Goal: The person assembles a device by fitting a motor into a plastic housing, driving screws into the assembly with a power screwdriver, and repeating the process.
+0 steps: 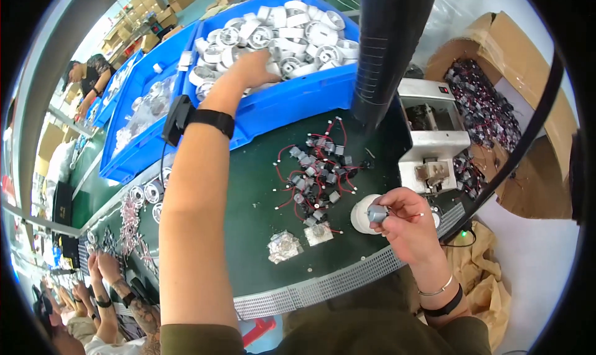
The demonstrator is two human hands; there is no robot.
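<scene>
My left hand (pixel 253 69) reaches into a blue bin (pixel 298 94) heaped with round white plastic housings (pixel 292 33). Its thumb stands apart from the fingers, and the fingertips are partly hidden among the housings. Between the thumb and fingers of my right hand (pixel 410 221) is a small silver electric motor (pixel 377 214) with thin wires trailing from it. A white round part (pixel 360 216) stands on the green table just left of that hand. Beyond it lies a loose pile of small motors (pixel 316 175) with red and black leads.
A white bench machine (pixel 433 144) stands at the right, beside a cardboard box (pixel 528 50) full of wired motors. A thick black post (pixel 391 44) rises behind the table. Two crumpled foil pieces (pixel 285 247) lie near the front edge. Other people work at the left.
</scene>
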